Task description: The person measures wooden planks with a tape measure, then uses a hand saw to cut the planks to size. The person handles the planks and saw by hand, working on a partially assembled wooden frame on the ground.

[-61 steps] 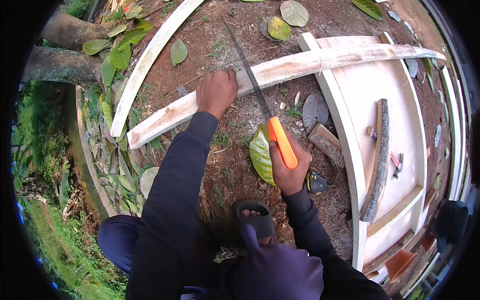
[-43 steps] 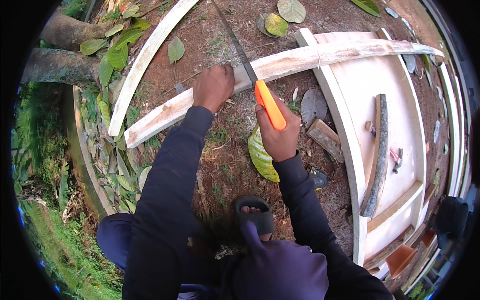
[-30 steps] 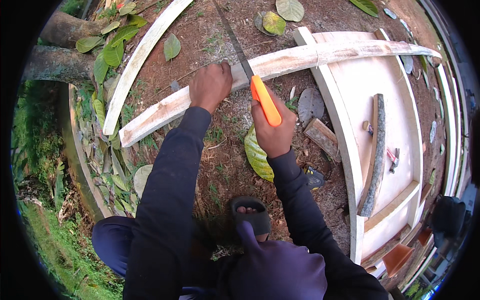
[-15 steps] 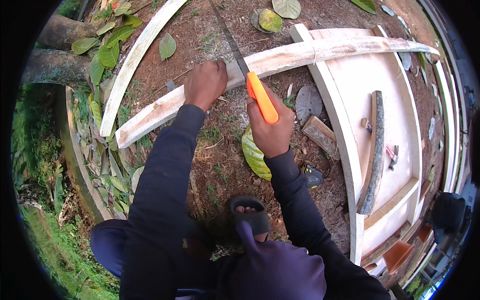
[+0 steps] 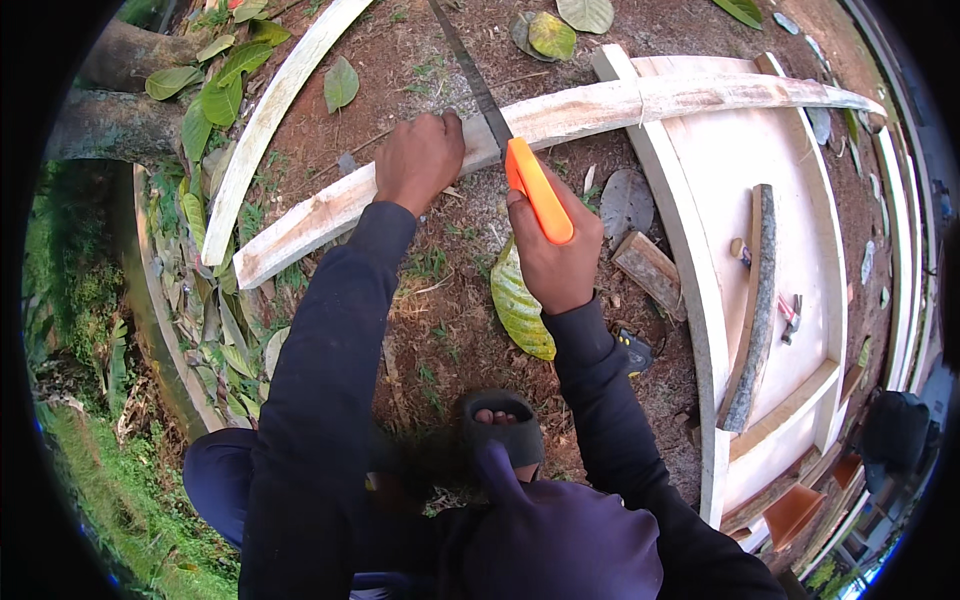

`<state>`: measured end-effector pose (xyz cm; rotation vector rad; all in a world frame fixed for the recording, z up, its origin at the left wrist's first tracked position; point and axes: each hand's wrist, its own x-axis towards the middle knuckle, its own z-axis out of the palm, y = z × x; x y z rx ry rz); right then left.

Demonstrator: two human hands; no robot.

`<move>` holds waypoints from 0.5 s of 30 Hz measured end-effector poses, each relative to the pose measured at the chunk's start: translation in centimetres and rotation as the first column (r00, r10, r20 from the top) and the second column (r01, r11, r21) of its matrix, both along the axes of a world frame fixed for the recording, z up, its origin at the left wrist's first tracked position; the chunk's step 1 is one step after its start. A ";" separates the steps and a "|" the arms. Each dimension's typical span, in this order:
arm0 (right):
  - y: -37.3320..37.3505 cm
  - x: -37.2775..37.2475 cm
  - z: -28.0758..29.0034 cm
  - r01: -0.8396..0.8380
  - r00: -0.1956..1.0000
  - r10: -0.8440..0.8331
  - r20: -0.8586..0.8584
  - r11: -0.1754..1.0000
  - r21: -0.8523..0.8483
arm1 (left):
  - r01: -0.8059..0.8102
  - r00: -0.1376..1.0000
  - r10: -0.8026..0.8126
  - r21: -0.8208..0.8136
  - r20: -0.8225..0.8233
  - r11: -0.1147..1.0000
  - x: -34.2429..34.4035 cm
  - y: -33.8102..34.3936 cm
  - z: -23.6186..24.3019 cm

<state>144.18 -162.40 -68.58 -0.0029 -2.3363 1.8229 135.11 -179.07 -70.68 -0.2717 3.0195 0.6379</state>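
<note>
My left hand (image 5: 420, 160) is closed over a long pale wooden beam (image 5: 590, 108), left of the saw. In my right hand (image 5: 560, 245) is the orange handle of a hand saw (image 5: 478, 88), fingers wrapped round it. The dark blade lies across the beam just right of my left hand, its far end running out past the top of the view. The beam's right part rests over a wooden frame (image 5: 690, 260); its left end reaches low over the ground.
Another pale beam (image 5: 275, 110) lies at the left. On the framed panel are a bark-edged wood strip (image 5: 750, 310) and a hammer (image 5: 790, 318). A wood offcut (image 5: 650, 273), a yellow-black tape measure (image 5: 634, 352) and leaves lie on the soil. Tree trunks (image 5: 130, 125) stand far left.
My right hand and the saw have drawn slightly back toward me and to the right. My left hand keeps its place on the beam; the whole view has shifted a little.
</note>
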 end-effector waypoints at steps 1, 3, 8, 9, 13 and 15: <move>0.1 2.1 -0.2 0.007 1.000 -0.008 0.019 0.999 0.040 | -0.001 1.000 0.001 0.011 0.017 1.000 0.5 -0.4 0.4; 3.0 9.4 -1.4 -0.011 0.999 0.006 0.042 0.992 0.124 | -0.010 1.000 0.010 0.007 0.013 1.000 -0.4 -0.6 1.2; 7.0 19.9 -0.2 -0.018 0.961 -0.015 0.277 0.993 0.117 | -0.028 1.000 0.029 -0.040 0.009 0.999 0.0 -0.2 0.3; 6.0 17.1 -0.6 0.015 0.978 -0.031 0.207 0.997 0.077 | -0.012 1.000 0.012 -0.023 0.004 1.000 -0.1 0.0 0.6; 0.4 1.5 -0.8 0.019 1.000 -0.019 -0.010 1.000 0.012 | 0.023 0.999 -0.023 0.009 -0.026 1.000 -0.8 0.5 0.8; 0.3 1.5 -0.5 0.007 0.999 -0.007 0.040 1.000 0.010 | -0.026 0.999 0.026 -0.001 -0.035 1.000 -0.7 0.0 -0.3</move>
